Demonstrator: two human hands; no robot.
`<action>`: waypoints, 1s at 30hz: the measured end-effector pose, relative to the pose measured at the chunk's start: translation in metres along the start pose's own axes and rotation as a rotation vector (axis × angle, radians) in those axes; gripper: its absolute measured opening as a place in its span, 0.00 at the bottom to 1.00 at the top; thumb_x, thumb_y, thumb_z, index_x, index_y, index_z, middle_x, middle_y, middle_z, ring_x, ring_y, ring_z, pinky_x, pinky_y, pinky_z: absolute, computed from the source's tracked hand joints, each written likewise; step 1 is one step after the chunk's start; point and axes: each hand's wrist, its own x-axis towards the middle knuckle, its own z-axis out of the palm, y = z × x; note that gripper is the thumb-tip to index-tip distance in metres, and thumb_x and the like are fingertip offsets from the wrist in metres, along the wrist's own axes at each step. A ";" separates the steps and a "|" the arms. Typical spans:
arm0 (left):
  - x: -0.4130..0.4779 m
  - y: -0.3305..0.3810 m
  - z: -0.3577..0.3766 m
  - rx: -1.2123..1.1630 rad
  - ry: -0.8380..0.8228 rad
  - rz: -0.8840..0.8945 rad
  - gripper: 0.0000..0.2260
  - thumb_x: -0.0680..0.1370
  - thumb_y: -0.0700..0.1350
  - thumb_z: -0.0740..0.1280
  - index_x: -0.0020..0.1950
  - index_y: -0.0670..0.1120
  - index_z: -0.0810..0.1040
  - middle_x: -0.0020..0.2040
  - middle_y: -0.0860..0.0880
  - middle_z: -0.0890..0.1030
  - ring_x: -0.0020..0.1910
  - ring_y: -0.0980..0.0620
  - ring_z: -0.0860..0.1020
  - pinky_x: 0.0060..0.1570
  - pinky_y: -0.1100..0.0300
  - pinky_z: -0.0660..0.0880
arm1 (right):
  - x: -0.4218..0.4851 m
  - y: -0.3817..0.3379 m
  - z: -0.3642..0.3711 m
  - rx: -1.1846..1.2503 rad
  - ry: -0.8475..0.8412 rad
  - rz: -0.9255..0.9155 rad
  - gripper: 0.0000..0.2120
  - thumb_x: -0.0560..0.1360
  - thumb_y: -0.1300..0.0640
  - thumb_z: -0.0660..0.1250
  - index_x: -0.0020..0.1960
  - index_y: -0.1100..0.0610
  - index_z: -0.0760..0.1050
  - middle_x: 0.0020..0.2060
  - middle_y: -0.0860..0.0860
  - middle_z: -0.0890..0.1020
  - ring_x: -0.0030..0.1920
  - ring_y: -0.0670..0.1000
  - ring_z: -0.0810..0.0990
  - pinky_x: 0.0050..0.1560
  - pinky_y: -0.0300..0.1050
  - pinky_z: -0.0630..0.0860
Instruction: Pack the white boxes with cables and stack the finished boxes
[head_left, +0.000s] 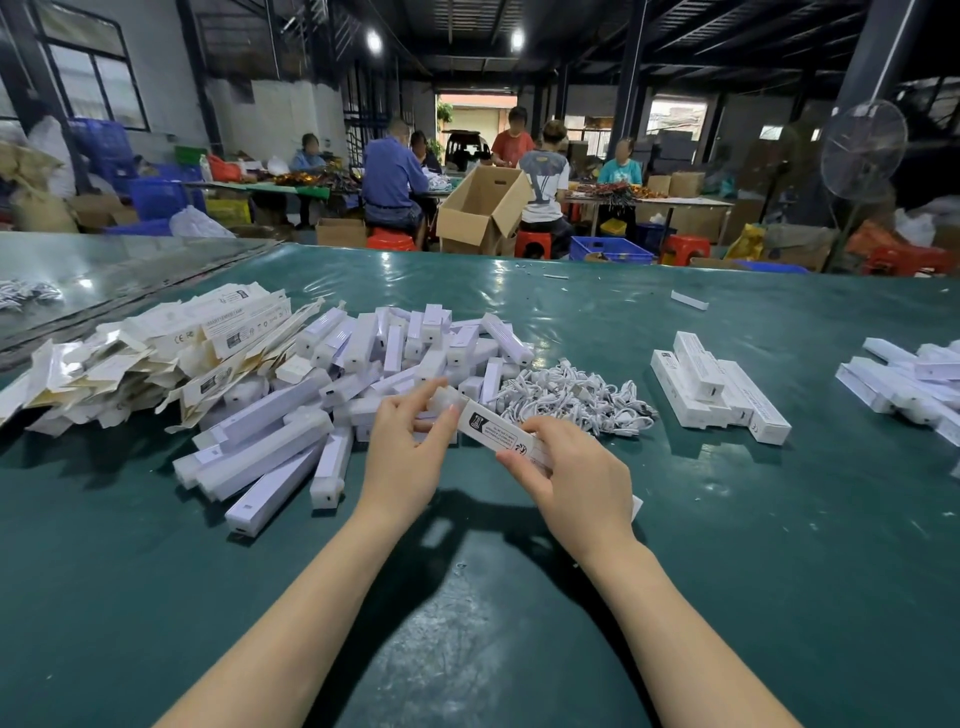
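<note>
**A:** Which step is going on here?

**B:** The person is working on one white box (501, 439), holding it just above the green table (727, 545) in the middle of the frame. The right hand (569, 470) is gripping the nearer end, with the thumb lying on the printed face and the fingers curling under. The left hand (410, 441) is pinching at the farther end, fingertips curling round a pale piece there. I am judging that it is filling or closing that end. Whether a cable is already inside, I cannot tell.

**A:** What is the next move asking for?

**B:** Probably seating the contents fully, tucking the end flap, then carrying the box to the finished boxes (719, 389) right of centre. The right hand is sitting on that side, so it looks the likelier carrier.

**A:** How many of each are you counting?

**B:** One box in hand. The finished stack is showing about six, in two layers, though I am not trusting that count closely. The cables (571, 395), just beyond the hands, are lying in one tangled heap, too knotted to count. The white bars (291, 431) left of centre are running to dozens, at a guess. The flat cartons (156, 353) at upper left are overlapping too much to number. A second heap of boxes (904, 384) is sitting at the right edge, cut off by the frame. One loose white strip (689, 300) is lying alone at upper right.
</note>
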 end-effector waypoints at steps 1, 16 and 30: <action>-0.001 0.001 0.002 -0.005 0.006 0.004 0.13 0.77 0.45 0.65 0.59 0.56 0.73 0.50 0.52 0.70 0.41 0.73 0.72 0.42 0.81 0.66 | 0.000 -0.001 0.000 0.004 0.015 0.000 0.16 0.73 0.44 0.67 0.52 0.54 0.77 0.46 0.48 0.82 0.47 0.53 0.79 0.39 0.44 0.67; -0.007 0.013 0.006 -0.267 -0.100 -0.161 0.07 0.77 0.40 0.64 0.43 0.51 0.73 0.48 0.46 0.76 0.40 0.56 0.77 0.45 0.58 0.78 | -0.001 -0.009 -0.001 0.009 0.078 0.037 0.13 0.74 0.45 0.66 0.50 0.54 0.77 0.43 0.47 0.81 0.42 0.52 0.77 0.35 0.42 0.62; 0.007 0.010 -0.028 -0.187 -0.503 -0.557 0.10 0.77 0.42 0.64 0.55 0.47 0.66 0.44 0.40 0.81 0.39 0.46 0.74 0.28 0.63 0.70 | 0.011 0.041 0.001 -0.064 -0.194 0.301 0.25 0.69 0.75 0.54 0.62 0.60 0.73 0.61 0.54 0.75 0.59 0.58 0.71 0.52 0.45 0.67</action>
